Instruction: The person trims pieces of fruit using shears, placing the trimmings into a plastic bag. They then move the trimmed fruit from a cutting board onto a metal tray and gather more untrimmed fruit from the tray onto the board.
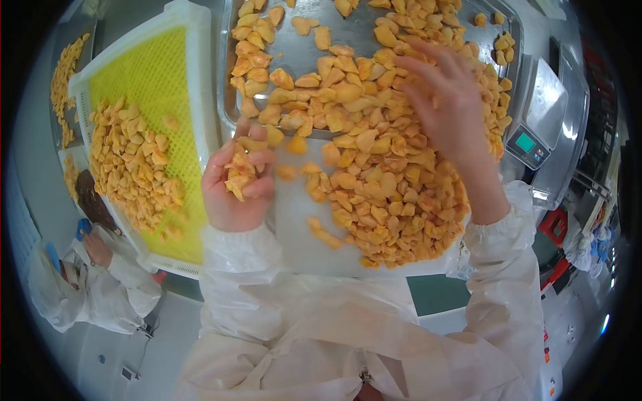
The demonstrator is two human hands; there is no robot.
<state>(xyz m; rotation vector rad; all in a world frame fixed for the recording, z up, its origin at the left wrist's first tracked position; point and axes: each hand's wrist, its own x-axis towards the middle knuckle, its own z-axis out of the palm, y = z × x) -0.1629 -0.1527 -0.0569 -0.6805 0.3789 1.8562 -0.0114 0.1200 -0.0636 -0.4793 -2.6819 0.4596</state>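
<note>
Several pale orange meat pieces lie in the palm of my left hand [239,184], whose fingers curl round them near the lower left corner of the metal tray [225,80]. My right hand [449,100] is over the large pile of meat pieces [394,200], its fingers spread and slightly bent. Nothing is visible between those fingers, though their tips are close to the pile. The pile spreads from the metal tray onto a white board [294,230]. A few loose pieces sit at the board's left part.
Left of the tray, a white-framed yellow mesh tray [207,113] holds another heap of pieces. A scale [528,147] with a lit display stands on the right. A co-worker [100,274] in white is at the lower left, near another metal tray [80,80].
</note>
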